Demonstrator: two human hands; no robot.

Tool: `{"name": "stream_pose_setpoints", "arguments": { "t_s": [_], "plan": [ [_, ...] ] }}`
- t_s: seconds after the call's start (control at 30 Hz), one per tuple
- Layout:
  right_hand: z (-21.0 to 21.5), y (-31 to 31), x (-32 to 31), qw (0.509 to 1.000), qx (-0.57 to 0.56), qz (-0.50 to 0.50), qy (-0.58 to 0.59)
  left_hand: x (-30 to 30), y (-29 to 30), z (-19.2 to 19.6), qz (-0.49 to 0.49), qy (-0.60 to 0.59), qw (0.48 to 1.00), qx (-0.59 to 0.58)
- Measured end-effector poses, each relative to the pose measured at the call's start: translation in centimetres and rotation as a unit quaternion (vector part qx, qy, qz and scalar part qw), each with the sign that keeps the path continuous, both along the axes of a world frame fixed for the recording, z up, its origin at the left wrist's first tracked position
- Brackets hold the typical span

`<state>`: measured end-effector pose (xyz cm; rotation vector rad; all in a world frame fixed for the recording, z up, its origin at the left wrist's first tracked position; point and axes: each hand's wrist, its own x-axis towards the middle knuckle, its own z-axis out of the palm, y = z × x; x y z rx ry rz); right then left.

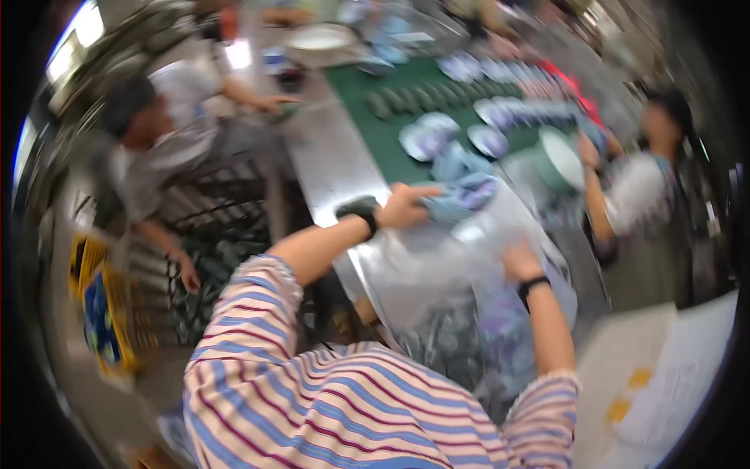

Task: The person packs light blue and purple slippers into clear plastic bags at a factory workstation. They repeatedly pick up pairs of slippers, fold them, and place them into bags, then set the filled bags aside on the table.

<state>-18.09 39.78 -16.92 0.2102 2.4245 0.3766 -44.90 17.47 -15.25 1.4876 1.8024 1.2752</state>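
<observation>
The picture is blurred by motion. My left hand (402,205) grips a light blue bundle of cloth-like pieces (462,197) above a large clear plastic bag (437,270). My right hand (521,262) holds the bag's upper edge on the right side. The bag hangs in front of me and seems to contain several bluish-grey pieces. Both arms wear striped sleeves, with a dark band on each wrist.
A long metal table (324,168) with a green belt (375,129) carries several pale blue-grey pieces. A seated person (156,148) is at the left, another person (648,187) at the right holds a round green item (561,159). Yellow crates (98,313) stand lower left.
</observation>
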Motion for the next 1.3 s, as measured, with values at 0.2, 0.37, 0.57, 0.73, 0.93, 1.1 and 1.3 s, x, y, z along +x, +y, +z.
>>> {"name": "stream_pose_setpoints", "arguments": {
  "t_s": [0.2,0.37,0.57,0.73,0.93,1.1,1.3],
  "plan": [
    [-4.1,3.9,3.8,0.998,-0.03,-0.047,0.037,7.0,-1.2,1.2,0.112,-0.457,0.873,0.129],
    [-5.4,3.4,-0.6,0.998,-0.046,-0.033,-0.004,3.4,-6.3,3.4,0.224,-0.249,0.851,0.404],
    [-6.2,4.5,-0.3,0.997,-0.052,-0.043,-0.029,-0.4,-15.3,5.4,0.301,0.108,0.878,0.357],
    [7.3,-8.6,1.4,0.993,0.09,-0.044,-0.057,-3.2,-21.6,3.8,0.516,-0.114,0.763,0.373],
    [4.4,0.4,-0.7,0.912,-0.333,-0.241,0.002,-0.6,-28.2,4.1,0.322,0.3,0.872,0.215],
    [5.1,-1.7,-1.3,0.82,-0.375,-0.428,-0.061,1.8,-28.8,5.4,0.146,0.562,0.788,0.206],
    [8.1,-6.7,-2.6,0.854,-0.454,-0.226,0.12,2.3,-29.8,5.5,0.096,0.548,0.808,0.195]
  ]
}}
